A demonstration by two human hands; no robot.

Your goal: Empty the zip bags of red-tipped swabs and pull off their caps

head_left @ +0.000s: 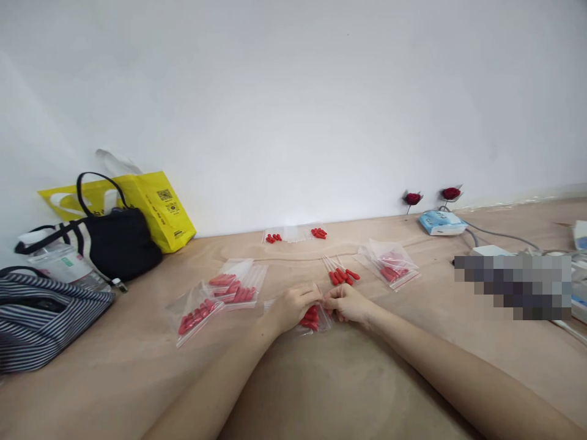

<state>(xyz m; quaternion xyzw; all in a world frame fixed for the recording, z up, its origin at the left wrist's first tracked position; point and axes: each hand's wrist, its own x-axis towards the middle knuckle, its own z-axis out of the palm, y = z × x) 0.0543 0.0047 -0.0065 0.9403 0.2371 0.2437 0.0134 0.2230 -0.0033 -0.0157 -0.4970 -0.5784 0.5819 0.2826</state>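
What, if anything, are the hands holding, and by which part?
A clear bag of red pieces, apparently by its far edge, between the left hand and right hand; the exact grip is unclear.

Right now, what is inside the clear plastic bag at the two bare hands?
Several red elongated pieces show inside the clear plastic bag; the left hand covers part of it, so the full count cannot be seen.

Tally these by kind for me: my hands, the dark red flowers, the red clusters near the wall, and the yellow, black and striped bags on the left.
Left hand and right hand: 2
Dark red flowers: 2
Red clusters: 2
Yellow bag: 1
Black bag: 1
Striped bag: 1
Total: 9
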